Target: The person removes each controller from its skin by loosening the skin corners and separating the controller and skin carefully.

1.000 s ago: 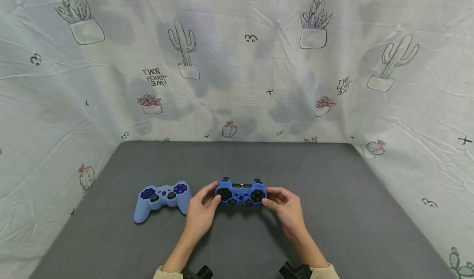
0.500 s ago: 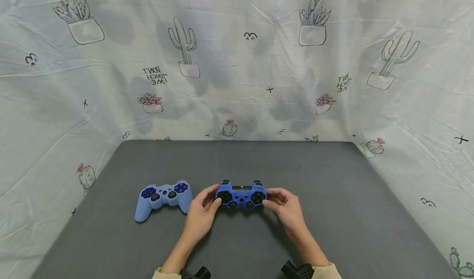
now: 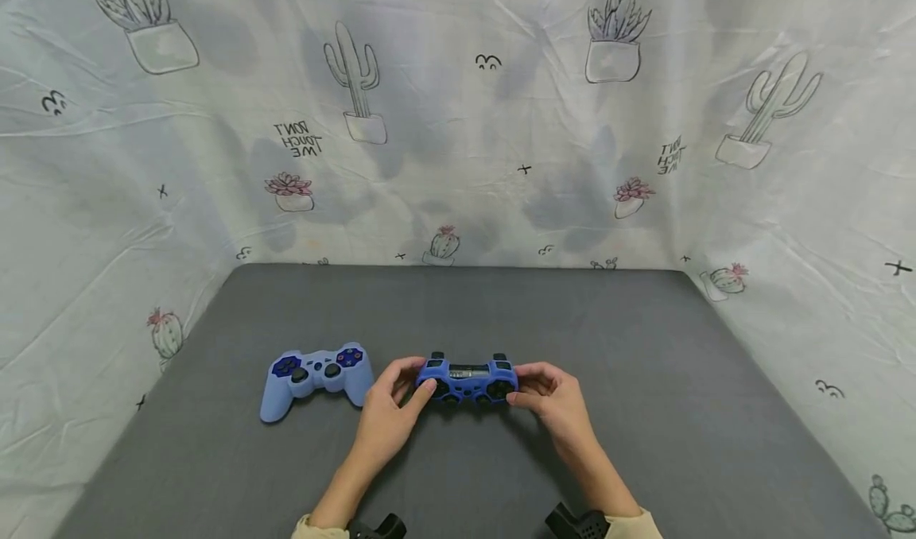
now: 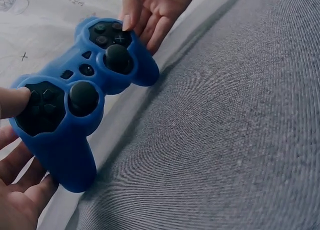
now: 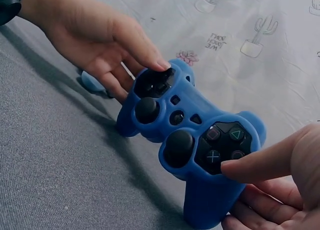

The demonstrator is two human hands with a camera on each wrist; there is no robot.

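A dark blue game controller (image 3: pixel 467 378) is held between both hands just above the grey surface (image 3: pixel 644 443), near its front middle. The left hand (image 3: pixel 390 400) is curled round the left grip, its thumb laid on the directional pad, while the right hand (image 3: pixel 551 400) is curled round the right grip, thumb set at the edge of the button cluster. A light blue controller (image 3: pixel 315 376) is seen lying on the surface just to the left, apart from the hands. A cactus-printed cloth (image 3: pixel 458 126) is hung behind.
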